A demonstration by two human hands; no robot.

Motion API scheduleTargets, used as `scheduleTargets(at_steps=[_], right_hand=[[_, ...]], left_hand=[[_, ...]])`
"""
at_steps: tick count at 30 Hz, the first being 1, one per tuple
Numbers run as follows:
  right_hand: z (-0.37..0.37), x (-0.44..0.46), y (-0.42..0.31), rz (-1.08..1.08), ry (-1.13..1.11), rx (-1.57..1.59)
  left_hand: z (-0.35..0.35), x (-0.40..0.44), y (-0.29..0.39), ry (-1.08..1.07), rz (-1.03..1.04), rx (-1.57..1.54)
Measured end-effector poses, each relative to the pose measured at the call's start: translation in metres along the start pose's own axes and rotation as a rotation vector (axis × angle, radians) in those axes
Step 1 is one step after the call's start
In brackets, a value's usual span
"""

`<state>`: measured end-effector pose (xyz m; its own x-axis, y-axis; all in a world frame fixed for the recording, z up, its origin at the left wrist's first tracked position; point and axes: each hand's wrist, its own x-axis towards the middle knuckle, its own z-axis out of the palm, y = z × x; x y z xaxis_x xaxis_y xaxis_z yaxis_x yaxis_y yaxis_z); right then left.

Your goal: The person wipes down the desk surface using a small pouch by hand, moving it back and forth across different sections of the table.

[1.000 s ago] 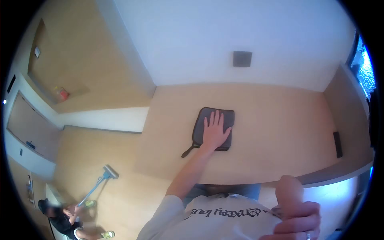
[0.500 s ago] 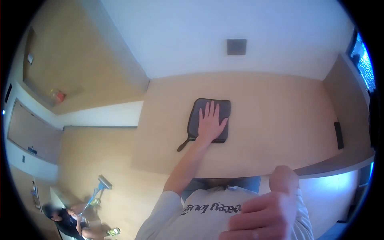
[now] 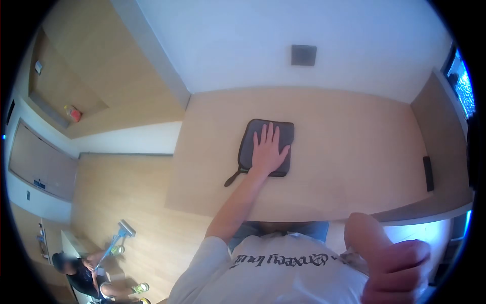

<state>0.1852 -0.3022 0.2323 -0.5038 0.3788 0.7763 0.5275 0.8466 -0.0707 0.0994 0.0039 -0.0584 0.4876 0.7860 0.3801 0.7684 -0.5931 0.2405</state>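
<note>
A dark grey zip case [image 3: 246,148] with a wrist strap lies flat on the light wood table [image 3: 349,152]. My left hand [image 3: 269,152] rests palm down on top of it, fingers stretched out and holding nothing. The strap [image 3: 232,179] sticks out at the case's near left corner. Close to the camera at the lower right, my right hand [image 3: 397,276] is raised with its fingers curled closed. What that hand holds, if anything, is hidden.
A black bar-shaped object [image 3: 428,173] is at the table's right end, by the side panel. A grey square plate [image 3: 304,55] is on the white wall. At lower left a seated person [image 3: 83,276] holds a blue mop [image 3: 121,232]. A red-labelled bottle [image 3: 74,113] stands on the shelf.
My right hand has moved right, away from the front of my shirt, still closed. My left hand stays spread on the case. The view has shifted slightly.
</note>
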Motion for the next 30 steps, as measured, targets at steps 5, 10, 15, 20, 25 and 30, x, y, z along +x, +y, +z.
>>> scheduleTargets(at_steps=[5, 10, 15, 20, 25, 30], right_hand=[[0.018, -0.064, 0.053, -0.203, 0.682, -0.085], [0.051, -0.038, 0.148, 0.774, 0.435, -0.234], [0.086, -0.177, 0.297, 1.073, 0.297, -0.524], [0.107, -0.244, 0.302, 1.331, 0.017, -1.076], [0.107, -0.250, 0.234, 1.379, -0.240, -1.071], [0.107, -0.250, 0.184, 1.361, -0.124, -1.135]], left_hand=[[-0.003, -0.002, -0.001, -0.005, 0.002, 0.001], [0.000, -0.001, -0.002, -0.013, 0.023, 0.007], [0.003, -0.001, -0.002, -0.031, 0.019, 0.030], [-0.001, 0.006, 0.002, 0.008, 0.000, 0.004], [-0.007, 0.008, 0.008, -0.006, -0.022, -0.016], [-0.022, 0.008, 0.022, -0.034, -0.097, 0.008]])
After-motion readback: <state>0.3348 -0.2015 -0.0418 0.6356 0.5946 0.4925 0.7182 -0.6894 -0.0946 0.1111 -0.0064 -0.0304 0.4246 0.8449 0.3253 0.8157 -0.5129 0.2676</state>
